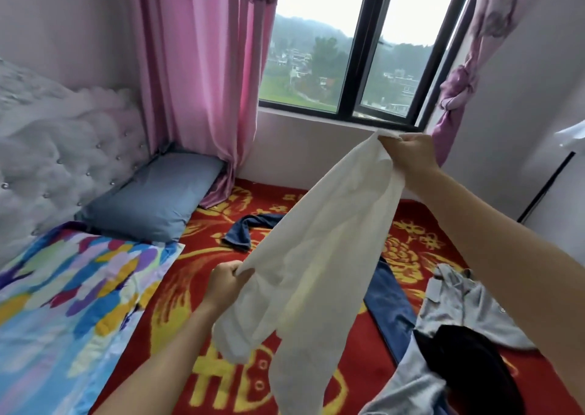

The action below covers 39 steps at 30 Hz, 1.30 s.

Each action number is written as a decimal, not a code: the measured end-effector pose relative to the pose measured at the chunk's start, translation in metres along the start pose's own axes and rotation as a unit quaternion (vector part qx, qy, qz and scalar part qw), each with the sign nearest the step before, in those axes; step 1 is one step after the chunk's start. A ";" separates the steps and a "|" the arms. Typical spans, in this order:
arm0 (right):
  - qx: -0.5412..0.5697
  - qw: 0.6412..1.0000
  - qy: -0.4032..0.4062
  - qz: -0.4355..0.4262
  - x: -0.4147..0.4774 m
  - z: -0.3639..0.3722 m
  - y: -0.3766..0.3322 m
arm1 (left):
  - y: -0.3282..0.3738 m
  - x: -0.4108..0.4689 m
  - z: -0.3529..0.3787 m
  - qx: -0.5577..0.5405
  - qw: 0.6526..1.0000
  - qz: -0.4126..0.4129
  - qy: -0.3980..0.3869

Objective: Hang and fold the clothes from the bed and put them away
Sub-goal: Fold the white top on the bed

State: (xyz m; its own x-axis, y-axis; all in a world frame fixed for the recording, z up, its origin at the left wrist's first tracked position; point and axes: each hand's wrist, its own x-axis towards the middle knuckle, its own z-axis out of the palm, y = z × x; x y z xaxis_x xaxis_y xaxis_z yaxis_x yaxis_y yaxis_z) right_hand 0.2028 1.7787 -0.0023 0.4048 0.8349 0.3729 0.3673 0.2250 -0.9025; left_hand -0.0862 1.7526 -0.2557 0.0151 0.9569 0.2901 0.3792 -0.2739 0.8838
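White cloth, a thin garment [319, 256], hangs stretched above the bed [421, 240]. Its long axis slants from the left hand [229, 280], low and near, up to the right hand [411, 152], farther out; both grip it, well apart.

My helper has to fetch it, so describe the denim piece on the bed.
Find the red-and-gold blanket below the window. The denim lies across its middle, partly behind the held white garment. It alone is dark blue; the pile to its right is pale grey and black.
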 end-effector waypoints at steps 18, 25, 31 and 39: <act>-0.001 0.984 -0.078 0.159 -0.024 -0.043 0.113 | 0.069 0.066 -0.113 0.184 0.981 0.051 -0.037; -0.050 0.958 -0.098 0.266 -0.035 -0.005 0.160 | 0.028 0.067 -0.112 0.224 0.970 -0.020 -0.097; 0.008 0.964 -0.009 0.266 0.020 0.057 0.159 | 0.029 0.148 -0.111 0.290 0.954 -0.048 -0.060; 0.245 0.961 -0.037 0.125 0.095 0.062 0.102 | 0.106 0.219 -0.142 0.224 0.971 0.082 0.035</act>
State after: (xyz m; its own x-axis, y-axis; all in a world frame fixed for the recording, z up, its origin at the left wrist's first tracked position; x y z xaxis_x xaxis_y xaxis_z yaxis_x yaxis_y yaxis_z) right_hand 0.2269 1.9122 -0.0723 0.3628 0.9226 0.1307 -0.1787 0.2065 -0.9620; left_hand -0.1742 1.9194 -0.0465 0.0522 0.8906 0.4517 0.7409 -0.3378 0.5805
